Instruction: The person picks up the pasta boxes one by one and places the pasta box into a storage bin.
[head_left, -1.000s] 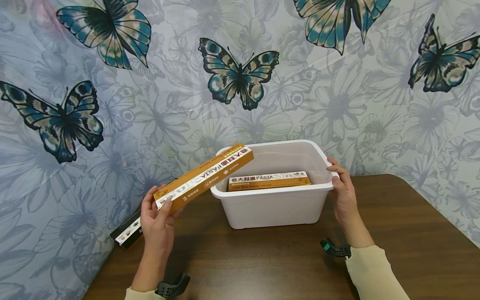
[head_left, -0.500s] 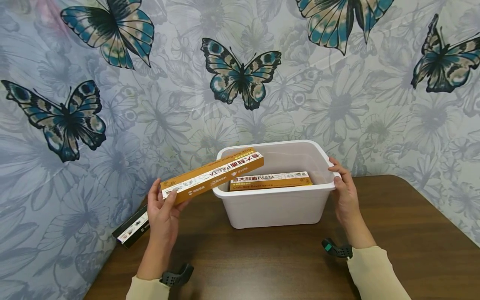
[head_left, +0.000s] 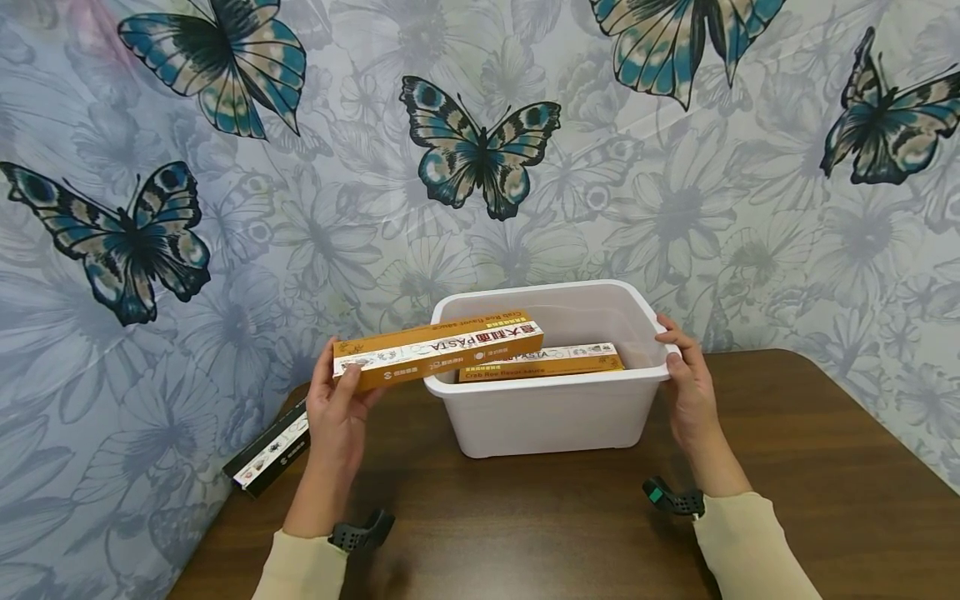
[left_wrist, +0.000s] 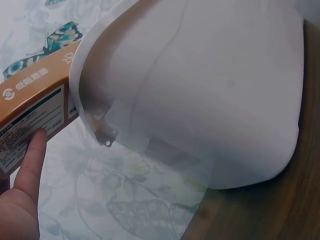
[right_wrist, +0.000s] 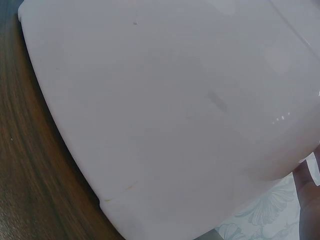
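My left hand (head_left: pixel 339 417) grips the left end of an orange and white pasta box (head_left: pixel 438 346). The box's right end hangs over the left rim of a white plastic tub (head_left: pixel 547 421); in the left wrist view the held box (left_wrist: pixel 35 95) passes behind that rim. Inside the tub lies a second orange pasta box (head_left: pixel 577 362), partly covered by the held one. At the tub's right side my right hand (head_left: pixel 692 392) holds the rim, thumb in front and fingers behind. The right wrist view is mostly filled by the tub's outer wall (right_wrist: pixel 150 110).
Behind my left hand, a black box with a white stripe (head_left: pixel 270 450) lies on the brown wooden table (head_left: pixel 525 525), its far end hidden. A butterfly-patterned wall covering (head_left: pixel 480 250) rises directly behind the tub and along the left.
My left hand has moved right and slightly up, bringing the held pasta box farther over the tub. The box has levelled out from its steeper tilt. My right hand stays on the rim.
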